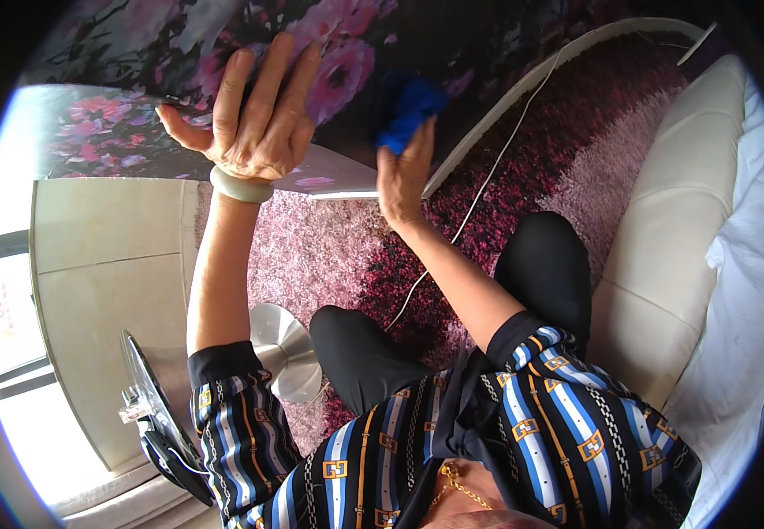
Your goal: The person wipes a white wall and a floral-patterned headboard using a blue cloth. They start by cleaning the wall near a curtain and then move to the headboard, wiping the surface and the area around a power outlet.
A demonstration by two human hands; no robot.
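Observation:
My left hand (263,123) rests with fingers spread at the dark wall covering (346,84), which carries large pink and purple flowers. It holds nothing, and a pale bangle (241,185) circles its wrist. Lower on that wall and to the right, my right hand (406,176) grips a bunched blue cloth (410,110) at the surface, just above the white baseboard (479,134). Part of the cloth is blurred and in shadow, and some of my right fingers are hidden behind it.
A pink and dark red shaggy rug (311,234) spreads below my knees, with a white cable (498,159) lying across it. The padded cream bed side (664,256) runs along the right. A small table's round metal base (286,357) stands at the lower left, near a bright window (11,304).

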